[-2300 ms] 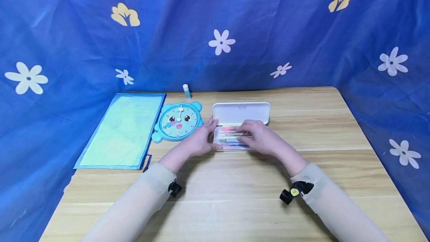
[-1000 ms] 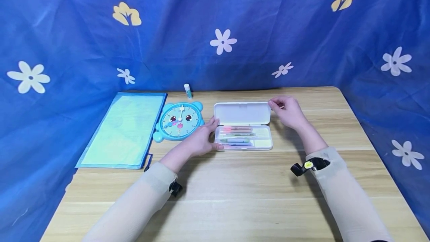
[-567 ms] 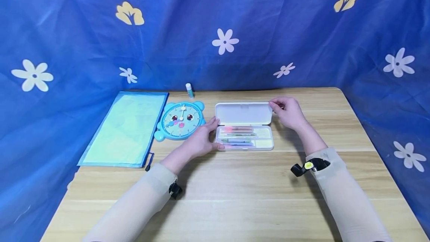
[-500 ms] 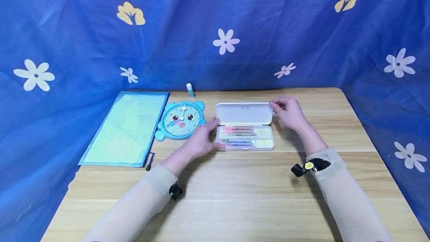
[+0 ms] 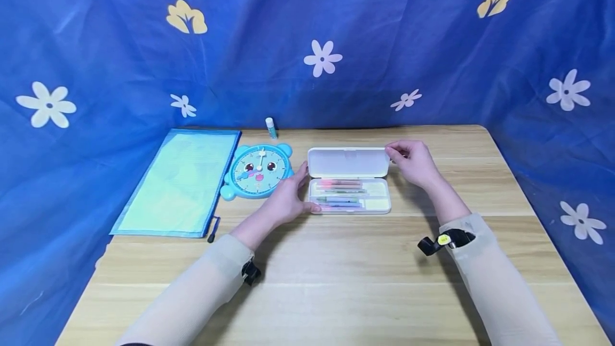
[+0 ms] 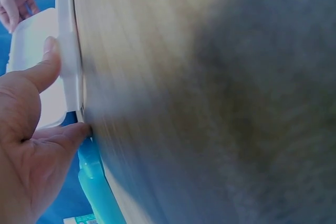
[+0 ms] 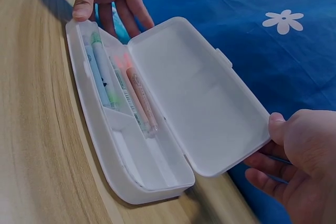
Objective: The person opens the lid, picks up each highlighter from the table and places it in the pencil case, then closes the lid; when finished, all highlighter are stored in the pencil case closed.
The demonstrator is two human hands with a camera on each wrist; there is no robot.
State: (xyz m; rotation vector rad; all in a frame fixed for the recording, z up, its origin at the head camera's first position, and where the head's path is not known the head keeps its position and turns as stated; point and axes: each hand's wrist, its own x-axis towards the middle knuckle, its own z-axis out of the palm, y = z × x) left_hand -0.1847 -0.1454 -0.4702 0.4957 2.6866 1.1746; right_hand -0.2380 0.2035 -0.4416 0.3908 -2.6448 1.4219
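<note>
A white pencil case (image 5: 377, 205) stands with its lid (image 5: 346, 163) raised at the middle of the table. Pens (image 7: 102, 72) lie in its two compartments, several of them, with pink, green and blue parts. My left hand (image 5: 286, 196) holds the case's left end, thumb on the front corner and fingers reaching behind, as the right wrist view shows. At the lid's far right corner, my right hand (image 5: 417, 165) pinches the edge between thumb and fingers; the other fingers curl loosely below. Part of the case's left end is hidden by my left hand.
A blue toy clock (image 5: 259, 172) with a cartoon face lies just left of my left hand. Beyond it stands a glue stick (image 5: 271, 128). A blue mesh zip pouch (image 5: 178, 186) lies at the table's left. Blue flowered cloth (image 5: 355, 89) hangs behind.
My right hand has gone from the pens inside the case to the lid's right corner. Over the last half second the lid has tipped slightly forward. My left hand stays at the case's left end.
</note>
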